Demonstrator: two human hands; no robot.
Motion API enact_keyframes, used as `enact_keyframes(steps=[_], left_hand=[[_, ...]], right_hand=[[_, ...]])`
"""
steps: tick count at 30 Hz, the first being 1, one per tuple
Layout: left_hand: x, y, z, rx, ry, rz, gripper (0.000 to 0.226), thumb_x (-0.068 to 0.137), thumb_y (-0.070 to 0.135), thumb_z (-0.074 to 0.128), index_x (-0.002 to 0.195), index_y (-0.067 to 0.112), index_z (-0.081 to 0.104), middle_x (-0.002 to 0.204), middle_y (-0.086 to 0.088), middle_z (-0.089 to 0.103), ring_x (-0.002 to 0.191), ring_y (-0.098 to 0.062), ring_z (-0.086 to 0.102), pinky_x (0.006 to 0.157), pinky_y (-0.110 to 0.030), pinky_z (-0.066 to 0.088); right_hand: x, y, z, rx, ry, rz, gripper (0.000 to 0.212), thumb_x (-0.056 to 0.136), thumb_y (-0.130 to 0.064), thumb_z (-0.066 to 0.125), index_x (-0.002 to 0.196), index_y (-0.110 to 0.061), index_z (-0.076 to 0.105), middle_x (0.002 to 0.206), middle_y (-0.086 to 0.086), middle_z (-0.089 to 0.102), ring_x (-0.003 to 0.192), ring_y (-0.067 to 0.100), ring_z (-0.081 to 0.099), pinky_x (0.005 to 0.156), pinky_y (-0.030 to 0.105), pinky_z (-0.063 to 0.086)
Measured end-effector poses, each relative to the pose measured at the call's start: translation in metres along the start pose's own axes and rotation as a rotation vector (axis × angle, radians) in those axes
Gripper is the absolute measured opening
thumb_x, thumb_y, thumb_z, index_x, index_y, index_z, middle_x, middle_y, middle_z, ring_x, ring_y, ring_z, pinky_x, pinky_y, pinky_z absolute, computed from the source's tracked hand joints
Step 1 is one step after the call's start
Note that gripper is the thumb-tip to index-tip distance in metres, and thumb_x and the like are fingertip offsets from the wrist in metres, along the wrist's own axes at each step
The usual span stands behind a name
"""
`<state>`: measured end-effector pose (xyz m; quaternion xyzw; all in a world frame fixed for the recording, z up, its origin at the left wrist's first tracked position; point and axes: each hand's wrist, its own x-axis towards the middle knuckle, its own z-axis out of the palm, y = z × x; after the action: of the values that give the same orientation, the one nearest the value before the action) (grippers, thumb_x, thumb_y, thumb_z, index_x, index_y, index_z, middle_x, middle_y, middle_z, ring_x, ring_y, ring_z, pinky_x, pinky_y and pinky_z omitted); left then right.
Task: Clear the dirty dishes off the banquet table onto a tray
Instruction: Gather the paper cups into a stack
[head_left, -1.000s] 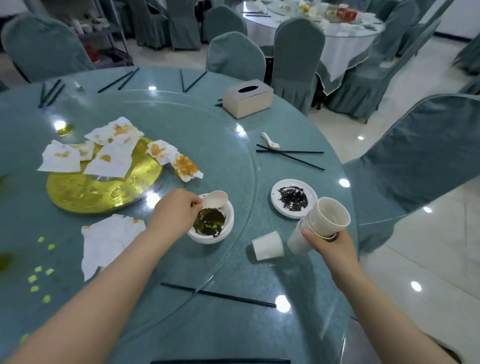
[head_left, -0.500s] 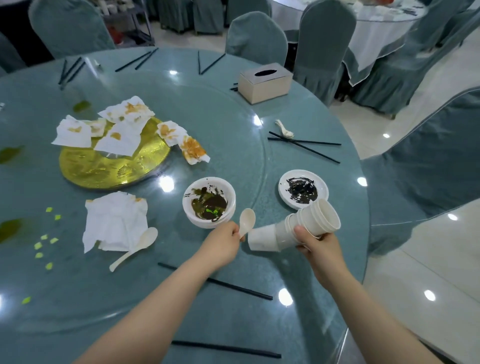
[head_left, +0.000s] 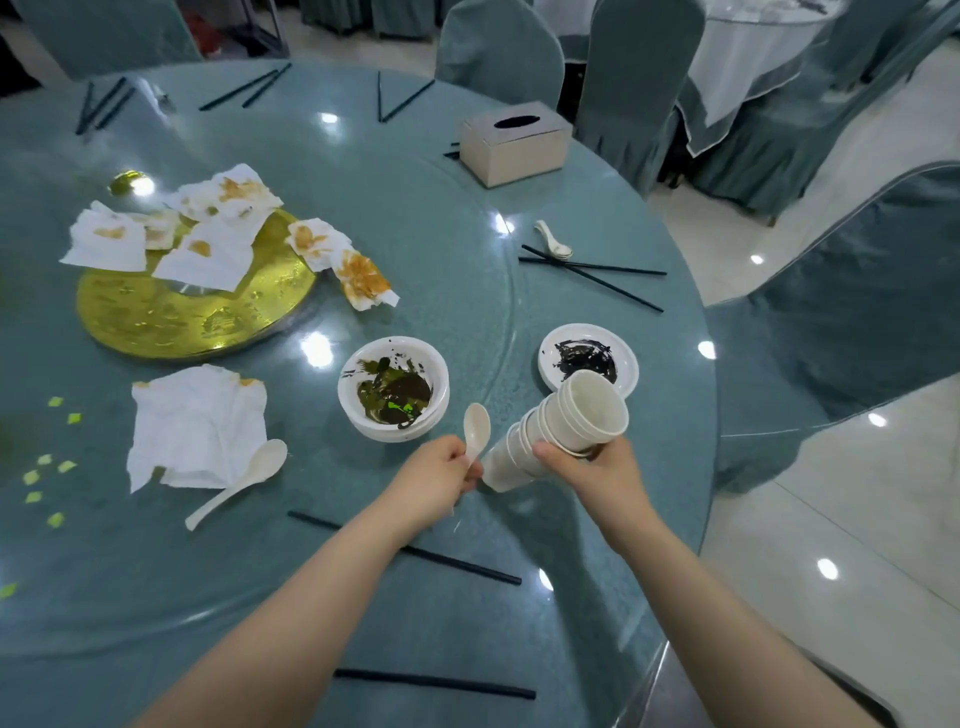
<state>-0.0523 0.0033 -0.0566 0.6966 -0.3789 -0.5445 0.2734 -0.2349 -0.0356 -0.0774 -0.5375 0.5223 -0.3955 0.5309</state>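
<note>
Left hand (head_left: 434, 475) pinching a white spoon (head_left: 476, 428) upright, right hand (head_left: 597, 470) gripping a tilted stack of paper cups (head_left: 561, 434), soiled bowl (head_left: 393, 387) just beyond on the round table (head_left: 467, 208), smeared saucer (head_left: 588, 358) right.

Banquet hall vibe: glossy pale tile floor (head_left: 852, 519) bouncing ceiling lights, teal-covered chairs (head_left: 857, 312) all around. Another round table (head_left: 737, 62) with a white cloth over a teal skirt sits at the back right. A metal rack (head_left: 249, 26) stands far left.
</note>
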Motion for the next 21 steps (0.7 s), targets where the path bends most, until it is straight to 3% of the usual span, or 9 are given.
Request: enact_keyframes(steps=[2,5,10,15,19,21], left_hand=[[-0.009,0.002,-0.008,-0.027,0.030,0.000,0.021,0.094,0.003,0.035,0.081,0.008,0.051,0.087,-0.009,0.067,0.070,-0.018,0.064,0.070,-0.034,0.048],[-0.023,0.002,-0.027,-0.053,0.064,0.013,0.019,0.095,0.005,0.036,0.086,0.009,0.052,0.087,-0.012,0.071,0.071,-0.022,0.067,0.078,-0.039,0.053],[-0.043,-0.011,-0.064,-0.094,0.214,0.026,0.017,0.095,0.010,0.043,0.086,0.009,0.057,0.074,-0.009,0.073,0.061,-0.019,0.067,0.065,-0.032,0.053],[-0.059,-0.036,-0.100,-0.143,0.310,-0.005,0.016,0.095,0.009,0.045,0.087,0.009,0.059,0.069,-0.007,0.072,0.058,-0.018,0.066,0.061,-0.028,0.053],[-0.074,-0.071,-0.125,-0.185,0.403,-0.052,0.018,0.091,0.002,0.045,0.084,0.008,0.060,0.067,-0.007,0.069,0.057,-0.019,0.061,0.058,-0.026,0.050],[-0.080,-0.093,-0.134,-0.164,0.440,-0.082,0.018,0.090,0.003,0.047,0.083,0.008,0.063,0.071,-0.007,0.067,0.057,-0.017,0.058,0.057,-0.025,0.048]], right_hand=[[0.002,-0.006,0.006,-0.024,0.051,-0.050,0.052,0.070,-0.006,0.081,0.116,-0.016,0.057,0.108,-0.004,0.068,0.097,0.006,0.063,0.085,0.025,0.051],[0.008,-0.014,0.013,-0.055,0.101,-0.130,0.065,0.068,-0.007,0.082,0.122,-0.022,0.049,0.116,-0.011,0.062,0.102,-0.001,0.059,0.083,0.013,0.048],[0.012,-0.015,0.024,-0.174,-0.017,-0.091,0.069,0.069,-0.013,0.082,0.123,-0.032,0.044,0.111,-0.028,0.057,0.095,-0.020,0.054,0.077,0.000,0.041],[0.001,-0.007,0.036,-0.256,-0.123,-0.093,0.076,0.066,-0.013,0.081,0.126,-0.037,0.041,0.112,-0.033,0.056,0.103,-0.018,0.052,0.082,0.003,0.041],[-0.005,-0.002,0.031,-0.250,-0.067,-0.081,0.077,0.068,-0.005,0.081,0.130,-0.031,0.041,0.118,-0.024,0.057,0.106,-0.009,0.056,0.089,0.019,0.043],[-0.010,0.003,0.031,-0.287,-0.076,-0.039,0.081,0.068,-0.007,0.082,0.134,-0.027,0.041,0.125,-0.012,0.058,0.111,0.004,0.057,0.095,0.029,0.045]])
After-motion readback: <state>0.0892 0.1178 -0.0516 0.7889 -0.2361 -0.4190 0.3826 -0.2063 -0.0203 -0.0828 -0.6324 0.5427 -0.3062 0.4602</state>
